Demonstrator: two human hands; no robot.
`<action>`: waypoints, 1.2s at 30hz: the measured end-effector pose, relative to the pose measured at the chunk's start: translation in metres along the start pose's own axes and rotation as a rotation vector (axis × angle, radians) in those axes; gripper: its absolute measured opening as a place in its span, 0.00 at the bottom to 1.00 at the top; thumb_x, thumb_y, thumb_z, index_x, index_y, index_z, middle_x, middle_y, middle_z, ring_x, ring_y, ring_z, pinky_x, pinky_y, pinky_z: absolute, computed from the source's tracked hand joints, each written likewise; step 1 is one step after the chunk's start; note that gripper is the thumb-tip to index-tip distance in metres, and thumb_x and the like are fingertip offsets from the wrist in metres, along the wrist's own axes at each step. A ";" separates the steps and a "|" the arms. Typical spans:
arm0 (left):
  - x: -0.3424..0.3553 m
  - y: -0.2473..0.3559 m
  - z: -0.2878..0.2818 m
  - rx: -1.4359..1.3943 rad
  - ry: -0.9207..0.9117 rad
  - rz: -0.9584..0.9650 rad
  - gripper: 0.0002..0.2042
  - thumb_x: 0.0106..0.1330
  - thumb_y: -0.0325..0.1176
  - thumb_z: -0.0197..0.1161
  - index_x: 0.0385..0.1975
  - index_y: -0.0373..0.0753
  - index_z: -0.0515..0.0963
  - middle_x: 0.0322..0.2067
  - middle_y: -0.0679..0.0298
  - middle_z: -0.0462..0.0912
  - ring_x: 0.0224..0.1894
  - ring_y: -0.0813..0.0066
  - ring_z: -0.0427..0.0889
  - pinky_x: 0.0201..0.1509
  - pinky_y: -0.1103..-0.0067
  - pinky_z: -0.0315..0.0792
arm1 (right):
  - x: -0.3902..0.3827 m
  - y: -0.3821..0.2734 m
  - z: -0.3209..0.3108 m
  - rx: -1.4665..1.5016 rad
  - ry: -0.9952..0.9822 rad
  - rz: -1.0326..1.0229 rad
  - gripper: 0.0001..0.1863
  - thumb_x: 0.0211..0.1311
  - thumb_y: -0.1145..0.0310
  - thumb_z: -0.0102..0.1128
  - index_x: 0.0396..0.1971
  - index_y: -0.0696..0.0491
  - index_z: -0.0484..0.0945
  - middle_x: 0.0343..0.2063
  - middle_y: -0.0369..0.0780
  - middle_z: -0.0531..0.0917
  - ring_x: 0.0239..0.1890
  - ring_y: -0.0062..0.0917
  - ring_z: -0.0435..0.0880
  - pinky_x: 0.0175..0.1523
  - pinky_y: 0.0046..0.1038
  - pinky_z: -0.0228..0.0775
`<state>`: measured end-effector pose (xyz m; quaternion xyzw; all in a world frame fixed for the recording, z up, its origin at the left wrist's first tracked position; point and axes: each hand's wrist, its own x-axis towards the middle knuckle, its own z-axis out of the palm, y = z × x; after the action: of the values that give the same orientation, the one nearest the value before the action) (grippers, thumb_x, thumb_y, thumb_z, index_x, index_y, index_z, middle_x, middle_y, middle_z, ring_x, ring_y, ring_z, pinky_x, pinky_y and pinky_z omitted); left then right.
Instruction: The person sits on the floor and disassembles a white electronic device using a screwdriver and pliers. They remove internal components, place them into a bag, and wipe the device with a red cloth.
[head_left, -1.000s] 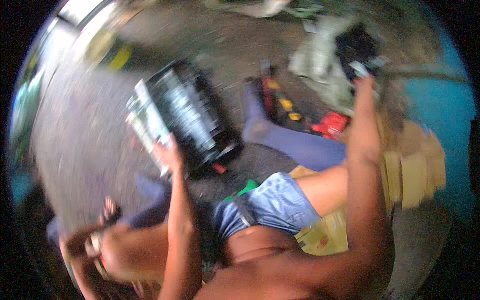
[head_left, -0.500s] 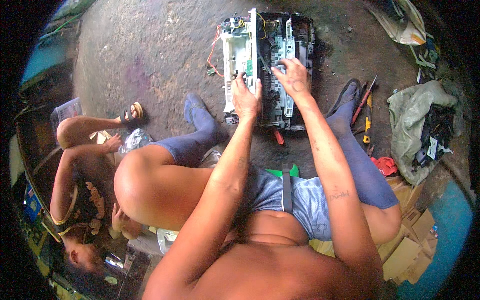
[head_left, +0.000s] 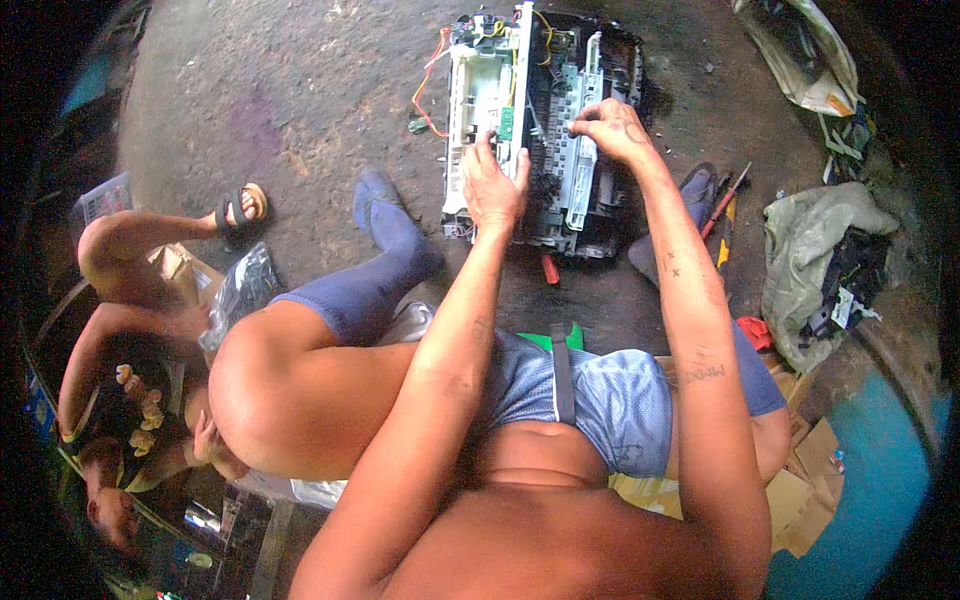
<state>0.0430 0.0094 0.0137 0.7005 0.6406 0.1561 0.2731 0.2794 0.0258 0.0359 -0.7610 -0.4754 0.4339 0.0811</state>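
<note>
A stripped-down printer [head_left: 562, 200] lies on the floor in front of me, its white frame, rollers and loose wires exposed. My left hand [head_left: 492, 190] rests on the white left side of the frame, fingers stretched out and thumb apart, below a small green circuit board [head_left: 506, 123]. Over the light ribbed strip [head_left: 578, 150] on the right half is my right hand [head_left: 615, 130]. Its fingers are bent and pressed together at the tips; whatever is between them is too small to make out. An orange wire [head_left: 424, 100] loops out from the printer's left side.
A red-handled screwdriver [head_left: 726, 200] and a yellow-handled tool [head_left: 724, 245] lie beside my right foot. Further right is a grey-green sack [head_left: 800, 235] with dark scraps. Another person [head_left: 130, 350] sits at the left near a plastic bag [head_left: 240, 292]. A red piece [head_left: 550, 269] lies below the printer.
My right hand has moved right and slightly up across the printer, its fingertips closing together. My left hand stays on the white frame. The whole view has shifted a little.
</note>
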 end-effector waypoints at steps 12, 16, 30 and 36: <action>0.005 0.005 0.003 0.007 0.024 0.039 0.28 0.67 0.49 0.66 0.61 0.38 0.70 0.49 0.51 0.77 0.54 0.51 0.77 0.58 0.61 0.72 | 0.020 -0.020 0.038 -0.066 0.406 -0.017 0.25 0.59 0.47 0.69 0.49 0.49 0.85 0.45 0.49 0.87 0.51 0.42 0.86 0.58 0.40 0.76; 0.003 0.002 0.005 0.008 0.032 0.034 0.29 0.66 0.49 0.66 0.61 0.39 0.70 0.50 0.52 0.77 0.55 0.52 0.77 0.59 0.61 0.72 | 0.032 -0.025 0.042 -0.225 0.367 -0.075 0.25 0.62 0.45 0.66 0.49 0.49 0.85 0.47 0.48 0.86 0.53 0.43 0.85 0.58 0.43 0.76; 0.003 -0.001 0.009 0.007 0.026 0.017 0.33 0.62 0.53 0.66 0.61 0.36 0.69 0.50 0.52 0.75 0.54 0.52 0.74 0.61 0.61 0.69 | 0.034 -0.019 0.022 -0.410 0.375 -0.296 0.14 0.71 0.58 0.53 0.41 0.51 0.83 0.39 0.46 0.84 0.44 0.45 0.85 0.49 0.46 0.78; 0.004 -0.002 0.007 0.021 0.010 0.009 0.33 0.63 0.53 0.66 0.61 0.37 0.70 0.50 0.52 0.75 0.54 0.52 0.74 0.60 0.61 0.70 | 0.035 -0.027 0.039 0.239 0.166 0.074 0.20 0.73 0.55 0.56 0.47 0.56 0.85 0.36 0.41 0.89 0.38 0.34 0.87 0.48 0.35 0.75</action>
<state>0.0459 0.0119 0.0063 0.7054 0.6403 0.1541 0.2621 0.2390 0.0565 0.0066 -0.7961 -0.3837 0.4258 0.1941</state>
